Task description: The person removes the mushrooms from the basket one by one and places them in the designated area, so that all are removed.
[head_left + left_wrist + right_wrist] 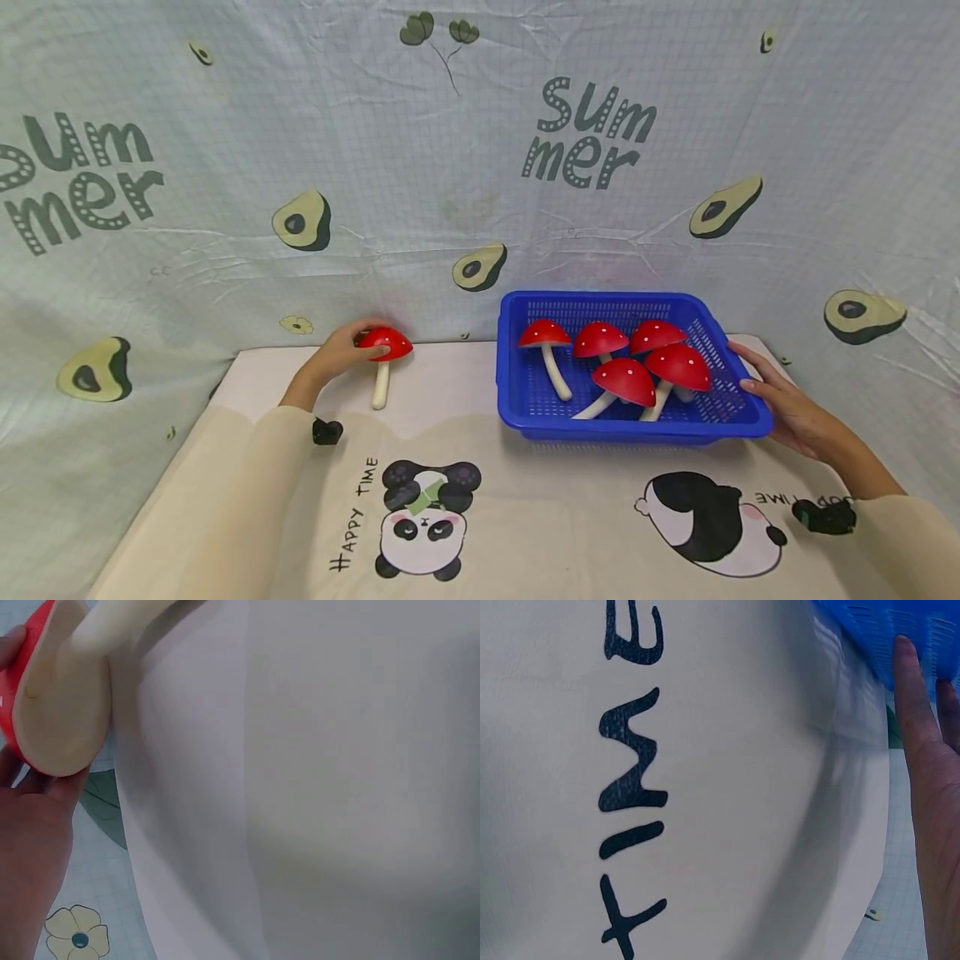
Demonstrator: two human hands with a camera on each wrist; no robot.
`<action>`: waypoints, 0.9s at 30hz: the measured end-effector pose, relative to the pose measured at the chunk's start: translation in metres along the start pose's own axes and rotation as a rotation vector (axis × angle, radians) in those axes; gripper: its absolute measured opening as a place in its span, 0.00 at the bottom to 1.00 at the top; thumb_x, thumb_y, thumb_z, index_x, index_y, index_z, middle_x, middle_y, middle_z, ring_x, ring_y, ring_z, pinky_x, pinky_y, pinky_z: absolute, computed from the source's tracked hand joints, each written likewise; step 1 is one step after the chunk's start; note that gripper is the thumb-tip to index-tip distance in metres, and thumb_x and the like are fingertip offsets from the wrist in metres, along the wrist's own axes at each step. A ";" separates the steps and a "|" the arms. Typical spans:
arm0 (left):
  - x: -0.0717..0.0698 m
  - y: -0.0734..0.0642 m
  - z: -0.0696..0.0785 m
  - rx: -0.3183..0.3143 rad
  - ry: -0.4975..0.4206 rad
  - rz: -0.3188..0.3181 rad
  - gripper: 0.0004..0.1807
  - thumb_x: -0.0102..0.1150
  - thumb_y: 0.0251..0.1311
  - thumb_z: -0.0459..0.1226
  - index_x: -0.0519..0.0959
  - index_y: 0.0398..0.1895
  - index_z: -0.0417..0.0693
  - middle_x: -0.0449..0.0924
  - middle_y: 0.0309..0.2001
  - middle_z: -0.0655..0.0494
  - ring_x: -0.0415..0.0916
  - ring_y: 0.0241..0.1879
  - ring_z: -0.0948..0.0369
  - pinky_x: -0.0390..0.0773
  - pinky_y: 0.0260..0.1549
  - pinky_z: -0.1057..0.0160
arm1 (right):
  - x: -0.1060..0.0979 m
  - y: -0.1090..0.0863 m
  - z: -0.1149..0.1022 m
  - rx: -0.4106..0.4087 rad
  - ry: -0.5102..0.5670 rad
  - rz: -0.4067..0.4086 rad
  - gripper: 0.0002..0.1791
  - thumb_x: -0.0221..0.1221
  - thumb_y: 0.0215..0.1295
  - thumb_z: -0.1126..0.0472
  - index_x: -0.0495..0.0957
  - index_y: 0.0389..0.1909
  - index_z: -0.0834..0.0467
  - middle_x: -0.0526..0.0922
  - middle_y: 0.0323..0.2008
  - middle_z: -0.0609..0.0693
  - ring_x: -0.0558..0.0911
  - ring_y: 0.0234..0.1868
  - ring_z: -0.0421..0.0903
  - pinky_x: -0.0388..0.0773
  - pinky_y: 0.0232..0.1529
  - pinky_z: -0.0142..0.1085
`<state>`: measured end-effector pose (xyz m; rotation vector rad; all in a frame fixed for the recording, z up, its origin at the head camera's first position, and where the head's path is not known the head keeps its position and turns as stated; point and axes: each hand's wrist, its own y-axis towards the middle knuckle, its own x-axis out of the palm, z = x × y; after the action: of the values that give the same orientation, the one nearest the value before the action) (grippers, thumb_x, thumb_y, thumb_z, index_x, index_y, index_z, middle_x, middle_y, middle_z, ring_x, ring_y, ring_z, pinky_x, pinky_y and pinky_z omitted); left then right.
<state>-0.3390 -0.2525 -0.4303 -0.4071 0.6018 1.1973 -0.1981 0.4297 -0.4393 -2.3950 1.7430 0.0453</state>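
Observation:
My left hand (341, 354) grips a toy mushroom (387, 342) by its red cap at the table's far left edge, thumb across the front of the cap. The pale stem (381, 386) points toward me. Seen in the left wrist view, the cap's hollow cream underside (71, 720) faces the camera. On the right, a blue plastic basket (637, 431) contains several red-capped, white-dotted mushrooms (625, 381). My right hand (791, 408) touches the basket's right side with extended fingers; the right wrist view shows a straight finger (911, 690) against its slotted wall.
A cream tablecloth (540, 517) printed with pandas covers the table. Behind it hangs a pale curtain (405, 167) with avocado prints, meeting the table's far edge. Black bands are around both wrists.

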 end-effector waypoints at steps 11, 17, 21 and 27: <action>0.003 0.002 0.000 -0.027 -0.007 -0.016 0.29 0.62 0.69 0.39 0.69 0.70 0.43 0.65 0.69 0.37 0.60 0.69 0.38 0.66 0.67 0.37 | 0.000 0.000 0.000 0.001 0.017 -0.006 0.35 0.40 0.83 0.57 0.38 0.80 0.28 0.57 0.63 0.39 0.84 0.51 0.38 0.86 0.46 0.49; 0.001 -0.001 0.001 -0.017 -0.004 -0.021 0.32 0.61 0.69 0.41 0.65 0.72 0.41 0.65 0.70 0.37 0.60 0.69 0.38 0.65 0.67 0.37 | 0.001 0.001 0.001 0.011 0.015 -0.001 0.35 0.41 0.83 0.56 0.38 0.80 0.28 0.57 0.63 0.39 0.84 0.51 0.38 0.86 0.46 0.49; -0.002 -0.003 0.006 0.012 0.002 -0.016 0.33 0.61 0.70 0.41 0.64 0.73 0.39 0.64 0.71 0.36 0.60 0.70 0.38 0.64 0.68 0.37 | 0.000 0.001 0.001 0.007 0.015 -0.005 0.35 0.41 0.83 0.56 0.38 0.80 0.28 0.57 0.62 0.37 0.84 0.51 0.37 0.86 0.46 0.49; -0.003 -0.004 0.021 0.052 0.021 0.010 0.31 0.61 0.70 0.39 0.66 0.72 0.38 0.66 0.70 0.36 0.61 0.71 0.39 0.63 0.69 0.39 | 0.000 0.000 0.000 -0.002 0.018 -0.013 0.35 0.41 0.83 0.56 0.38 0.80 0.28 0.57 0.62 0.37 0.84 0.51 0.36 0.86 0.46 0.49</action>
<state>-0.3314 -0.2435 -0.4124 -0.3737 0.6528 1.1852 -0.1983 0.4296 -0.4398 -2.4147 1.7358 0.0240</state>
